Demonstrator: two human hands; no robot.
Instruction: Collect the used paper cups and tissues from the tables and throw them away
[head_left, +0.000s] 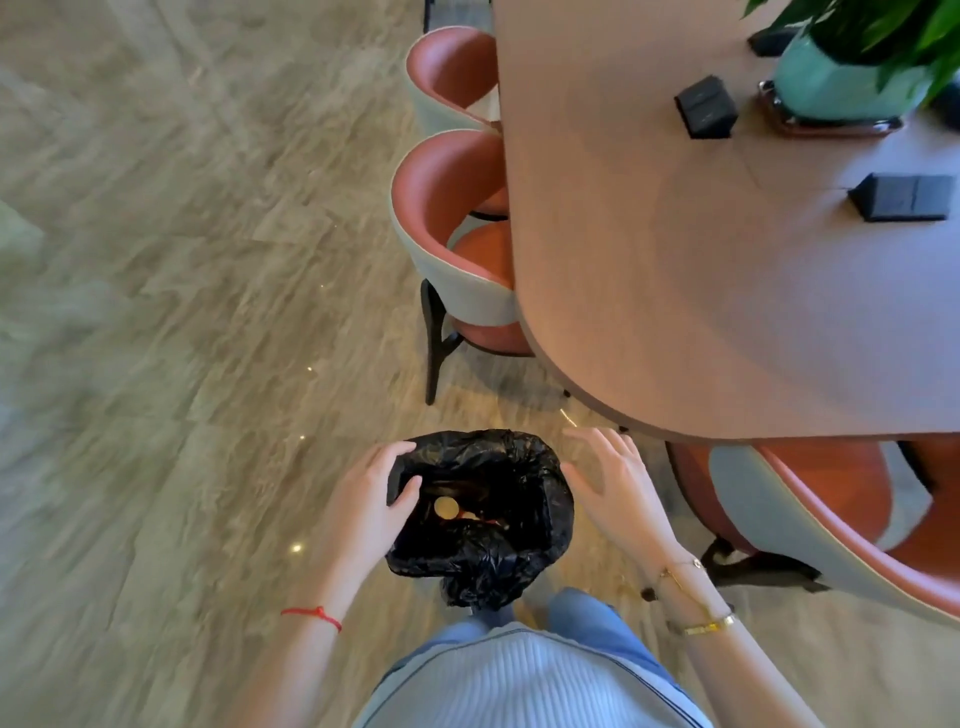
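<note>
Your black bin bag hangs open-mouthed above the floor in front of you, crumpled and glossy, its bottom bunched into a knot. Inside it lies a paper cup, seen as a tan round shape, beside blurred reddish scraps you cannot identify.

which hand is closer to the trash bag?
Left. The left hand grips the rim of the trash bag on its left side; the right hand hovers open just off the right side, not touching.
</note>
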